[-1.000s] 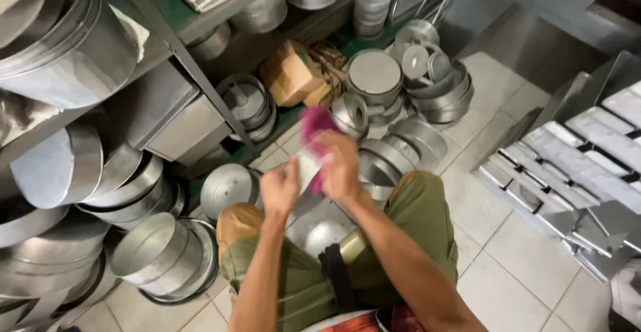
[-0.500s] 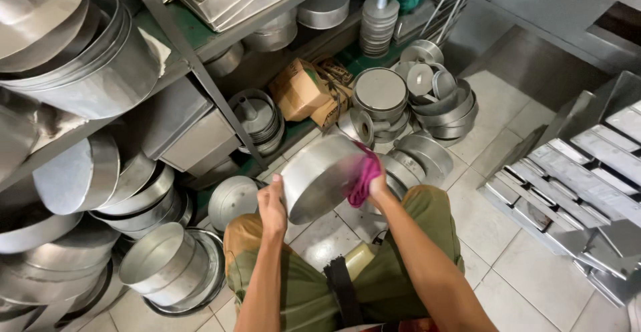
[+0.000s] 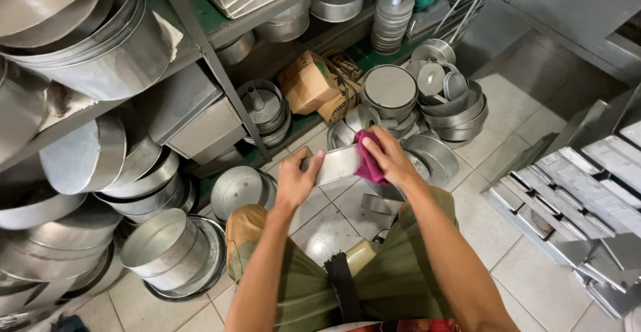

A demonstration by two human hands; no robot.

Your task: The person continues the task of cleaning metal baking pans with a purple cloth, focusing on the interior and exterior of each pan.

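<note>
Hands meet in front of the knees, both forearms reaching forward from the bottom of the view. Left hand (image 3: 296, 180) is curled closed around the near-left rim of a round metal pan (image 3: 338, 164), thumb on top, wrist straight. Right hand (image 3: 389, 158) is closed on a pink cloth (image 3: 368, 160) and presses it flat against the pan's right side, fingers spread over the cloth. The pan is held in the air above the tiled floor (image 3: 327, 228), tipped nearly edge-on, so only its shiny side wall shows as a band; its long axis runs left to right between the hands, rising slightly toward the right. Stacks of metal pans (image 3: 389, 91) stand on the floor just beyond, and metal shelving (image 3: 207, 51) fills the left
</note>
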